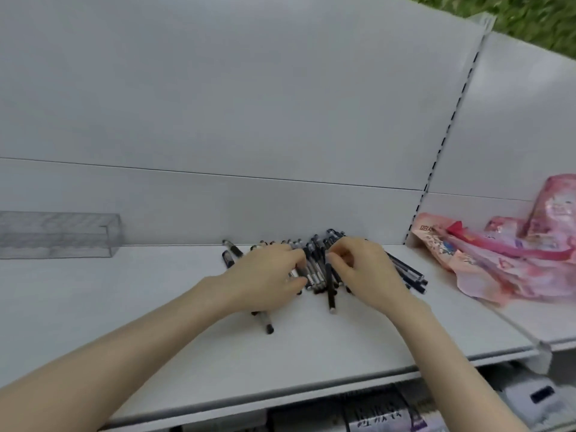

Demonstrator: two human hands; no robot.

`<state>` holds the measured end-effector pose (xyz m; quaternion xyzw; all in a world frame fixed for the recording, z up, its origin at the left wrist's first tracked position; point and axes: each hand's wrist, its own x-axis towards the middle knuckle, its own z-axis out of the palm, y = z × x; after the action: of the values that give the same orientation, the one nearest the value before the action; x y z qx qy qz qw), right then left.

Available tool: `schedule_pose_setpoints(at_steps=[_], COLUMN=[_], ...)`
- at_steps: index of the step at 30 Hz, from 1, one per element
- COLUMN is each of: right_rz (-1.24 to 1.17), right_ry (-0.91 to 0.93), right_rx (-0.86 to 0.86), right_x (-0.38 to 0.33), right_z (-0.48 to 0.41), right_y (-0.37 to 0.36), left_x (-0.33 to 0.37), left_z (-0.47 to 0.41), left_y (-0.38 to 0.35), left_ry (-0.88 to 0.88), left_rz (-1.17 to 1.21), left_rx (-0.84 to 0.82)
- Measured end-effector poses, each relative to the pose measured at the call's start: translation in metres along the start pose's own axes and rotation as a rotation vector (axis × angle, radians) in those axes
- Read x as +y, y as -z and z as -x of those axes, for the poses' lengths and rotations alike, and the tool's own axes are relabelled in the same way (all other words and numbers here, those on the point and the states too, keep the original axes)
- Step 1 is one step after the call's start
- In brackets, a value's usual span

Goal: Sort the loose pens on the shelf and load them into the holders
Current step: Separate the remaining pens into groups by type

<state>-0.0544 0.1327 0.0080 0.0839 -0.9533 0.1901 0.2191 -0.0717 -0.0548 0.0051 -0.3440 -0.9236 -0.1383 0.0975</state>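
Pens [314,272] lie heaped mid-shelf [124,307], by the back panel. We've got both hands in the heap, close together: left hand [268,275] curled round a bunch, right hand [364,269] pinching some. Clear holder [56,235] sits far left, pink packets [498,263] on the right.

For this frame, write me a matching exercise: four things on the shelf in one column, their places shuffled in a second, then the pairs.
1. clear plastic holder box
2. pile of black pens
3. pink crinkled packets
4. stray black pen

A. sticking out below the left hand
B. right of the slotted upright
C. far left, against the back panel
D. centre, between left hand and right hand

Pairs: 1-C, 2-D, 3-B, 4-A
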Motion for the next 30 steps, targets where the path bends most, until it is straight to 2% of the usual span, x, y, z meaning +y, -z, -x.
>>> schedule_pose_setpoints(at_steps=[5,10,13,15,17,19,21,23,25,27,30], right_rz=[0.019,0.007,0.027,0.009,-0.153,-0.414,-0.645,-0.812,-1.01,-1.178,-1.224], right_ry=[0.075,0.209,0.276,0.304,0.279,0.2,0.125,0.039,-0.082,-0.218,-0.298], right_rx=[-0.088,-0.228,-0.282,-0.285,-0.27,-0.299,-0.363,-0.346,-0.295,-0.265,-0.27], right_x=[0.058,0.096,0.105,0.108,0.109,0.109,0.11,0.111,0.113,0.116,0.119], right_z=[-0.025,-0.046,-0.055,-0.059,-0.059,-0.057,-0.057,-0.058,-0.061,-0.062,-0.06], right_y=[0.009,0.006,0.007,0.008,0.01,0.012,0.012,0.013,0.017,0.026,0.032], left_x=[0.029,0.057,0.065,0.069,0.074,0.083,0.093,0.095,0.091,0.086,0.089], left_z=[-0.036,-0.057,-0.061,-0.06,-0.061,-0.071,-0.081,-0.085,-0.085,-0.086,-0.095], left_y=[-0.027,-0.046,-0.047,-0.048,-0.047,-0.048,-0.053,-0.058,-0.06,-0.062,-0.066], left_ry=[0.176,0.349,0.421,0.478,0.521,0.505,0.449,0.407,0.423,0.503,0.629], left_rz=[0.013,-0.127,-0.103,-0.016,0.132,0.323,0.522,0.597,0.486,0.286,0.074], left_rx=[0.052,0.066,0.062,0.146,0.291,0.38,0.377,0.317,0.275,0.307,0.287])
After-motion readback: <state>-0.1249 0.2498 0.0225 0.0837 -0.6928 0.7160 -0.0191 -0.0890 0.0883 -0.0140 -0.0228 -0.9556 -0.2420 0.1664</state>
